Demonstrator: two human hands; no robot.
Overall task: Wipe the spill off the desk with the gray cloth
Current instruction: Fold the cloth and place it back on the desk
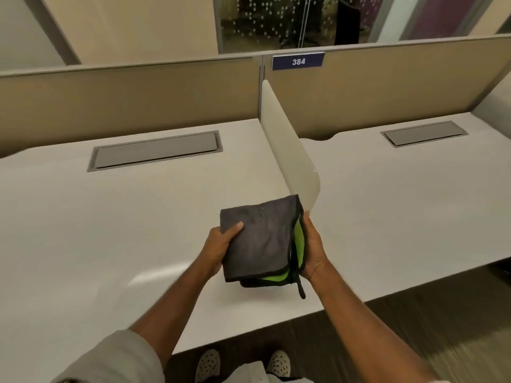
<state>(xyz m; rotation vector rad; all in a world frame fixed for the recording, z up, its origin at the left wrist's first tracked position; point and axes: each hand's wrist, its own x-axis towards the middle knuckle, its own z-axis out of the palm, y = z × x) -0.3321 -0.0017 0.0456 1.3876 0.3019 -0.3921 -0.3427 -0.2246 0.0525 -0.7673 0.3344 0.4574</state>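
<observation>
We stand at the white desk (110,230), the largest surface in view, which a pale divider panel (290,161) separates from the neighbouring desk on the right. A gray cable hatch (154,153) sits flush near its far edge. We can make out no distinct spill on the desk; a faint glossy streak (154,277) lies left of the hands, but we cannot tell whether it is liquid or reflected light.

The gray cloth (260,239) is held in the air above the near part of the desk, just in front of the divider's rounded end. It is folded into a thick pad with a green inner face showing at the right and lower edges, and a short black loop hangs from the lower right corner.

In our judgement the step in hand is preparing the pad. To do it well, we keep the fold square and flat, present a broad gray face downward, tuck the loop clear, and locate the spill before lowering.

Both forearms reach forward and converge on the cloth. The left hand (221,250) grips the left edge, thumb on top and fingers curled beneath. The right hand (312,252) cups the right edge, palm inward, fingers closed around the folded layers.
</observation>
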